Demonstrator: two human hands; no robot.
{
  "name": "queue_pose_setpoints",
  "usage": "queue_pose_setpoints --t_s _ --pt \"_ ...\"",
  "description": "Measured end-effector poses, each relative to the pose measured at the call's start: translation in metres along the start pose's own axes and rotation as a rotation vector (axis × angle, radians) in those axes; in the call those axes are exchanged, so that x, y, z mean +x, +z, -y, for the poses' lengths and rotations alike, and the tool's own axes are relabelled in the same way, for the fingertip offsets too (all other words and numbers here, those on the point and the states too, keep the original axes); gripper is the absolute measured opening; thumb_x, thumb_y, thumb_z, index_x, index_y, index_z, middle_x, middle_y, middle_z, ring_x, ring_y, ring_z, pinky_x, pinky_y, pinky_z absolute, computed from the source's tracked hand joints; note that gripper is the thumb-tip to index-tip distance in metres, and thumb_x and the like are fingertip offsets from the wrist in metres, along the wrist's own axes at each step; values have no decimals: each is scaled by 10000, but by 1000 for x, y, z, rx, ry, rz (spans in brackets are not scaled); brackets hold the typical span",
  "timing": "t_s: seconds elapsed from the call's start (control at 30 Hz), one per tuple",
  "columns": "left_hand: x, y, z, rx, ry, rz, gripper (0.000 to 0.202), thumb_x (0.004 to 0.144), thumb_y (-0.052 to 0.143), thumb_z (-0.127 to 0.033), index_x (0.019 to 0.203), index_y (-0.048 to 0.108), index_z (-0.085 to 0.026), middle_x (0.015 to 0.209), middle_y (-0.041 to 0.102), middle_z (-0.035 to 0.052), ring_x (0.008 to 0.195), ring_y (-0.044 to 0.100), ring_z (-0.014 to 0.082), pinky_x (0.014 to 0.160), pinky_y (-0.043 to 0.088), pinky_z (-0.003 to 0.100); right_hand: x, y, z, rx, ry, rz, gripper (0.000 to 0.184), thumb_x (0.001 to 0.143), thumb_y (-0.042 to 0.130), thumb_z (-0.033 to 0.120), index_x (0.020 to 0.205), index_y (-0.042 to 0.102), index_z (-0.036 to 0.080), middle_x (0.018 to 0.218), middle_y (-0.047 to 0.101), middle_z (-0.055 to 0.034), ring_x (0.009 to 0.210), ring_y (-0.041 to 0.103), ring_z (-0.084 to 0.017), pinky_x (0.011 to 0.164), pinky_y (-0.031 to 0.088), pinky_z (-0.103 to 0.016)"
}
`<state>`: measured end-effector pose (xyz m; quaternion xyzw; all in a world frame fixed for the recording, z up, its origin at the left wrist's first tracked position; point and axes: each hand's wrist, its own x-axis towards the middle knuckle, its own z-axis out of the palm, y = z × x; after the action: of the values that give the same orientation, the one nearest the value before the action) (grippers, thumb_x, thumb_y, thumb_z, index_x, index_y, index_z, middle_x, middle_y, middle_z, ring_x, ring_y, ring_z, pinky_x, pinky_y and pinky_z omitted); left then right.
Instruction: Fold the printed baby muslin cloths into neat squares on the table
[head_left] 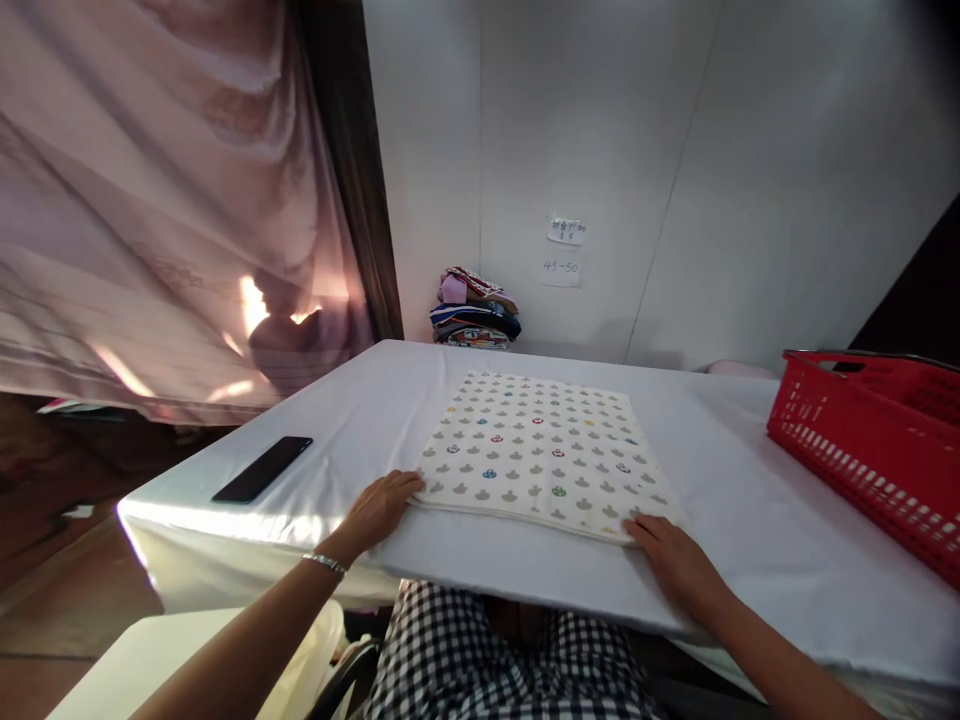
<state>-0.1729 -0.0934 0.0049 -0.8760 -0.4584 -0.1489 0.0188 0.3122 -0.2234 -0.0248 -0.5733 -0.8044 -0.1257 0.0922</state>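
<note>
A white printed cloth [541, 452] lies flat and roughly square on the white-covered table, with grey motifs and a few red, blue, green and yellow ones. Its near edge looks layered, as if folded. At the near left corner, my left hand [384, 510] has its fingers closed on the cloth's edge; a silvery bracelet circles that wrist. My right hand [675, 562] grips the near right corner, fingers bent over the edge. Both thumbs are mostly hidden.
A dark phone [262, 469] lies on the table's left side. On the right stands a red plastic basket [862, 440]. Several folded fabrics form a stack [475, 310] by the back wall, below paper notes [562, 268]. A pink curtain [172, 200] hangs at left.
</note>
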Motion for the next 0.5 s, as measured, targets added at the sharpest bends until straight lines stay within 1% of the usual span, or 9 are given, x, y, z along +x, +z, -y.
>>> queue_pose_setpoints --t_s 0.07,0.17,0.23,0.3,0.4,0.47,0.5 --pt "1 3 2 -12 7 -41 437 731 418 -65 1096 608 -212 1129 621 61 1056 533 216 905 437 384 2 -1 3 -9 9 -20 465 788 344 36 1156 589 177 1127 619 -95 1008 568 -215 837 485 -361" --pt "4 5 8 -52 33 -90 378 741 452 -102 1057 628 -213 1119 635 56 1110 509 231 947 410 412 4 1 2 -21 15 -61 432 787 352 51 1114 611 164 1093 638 -102 976 589 -223 810 497 -367" --pt "5 3 12 -100 52 -95 334 767 452 -134 1031 638 -217 1092 650 56 1131 503 230 954 409 409 2 0 -3 -15 14 -77 390 792 361 79 1048 641 168 1058 655 -104 944 609 -231 791 505 -375" --pt "3 -5 17 -157 57 -73 300 799 447 -177 1023 641 -220 1078 654 64 1114 519 220 936 425 389 -4 -5 -9 32 0 -72 371 791 370 104 1010 656 191 1034 668 -94 916 626 -227 779 510 -368" --pt "-10 -24 18 -247 42 15 244 804 477 -251 971 654 -233 1079 643 69 1063 547 209 922 433 356 -17 -24 -9 185 4 10 358 776 407 145 1001 664 252 1016 680 -56 895 640 -208 770 512 -319" --pt "-20 -41 13 -314 -17 158 212 788 509 -294 930 656 -242 1037 649 54 1016 568 197 903 441 321 -23 -43 -3 332 78 138 318 774 426 179 936 679 283 965 694 -22 857 649 -193 740 512 -270" --pt "-25 -49 9 -344 -82 249 207 782 519 -317 922 655 -247 1010 653 43 972 583 188 869 457 300 -25 -54 1 417 142 228 296 781 423 192 881 684 291 923 699 -4 825 652 -182 716 510 -244"
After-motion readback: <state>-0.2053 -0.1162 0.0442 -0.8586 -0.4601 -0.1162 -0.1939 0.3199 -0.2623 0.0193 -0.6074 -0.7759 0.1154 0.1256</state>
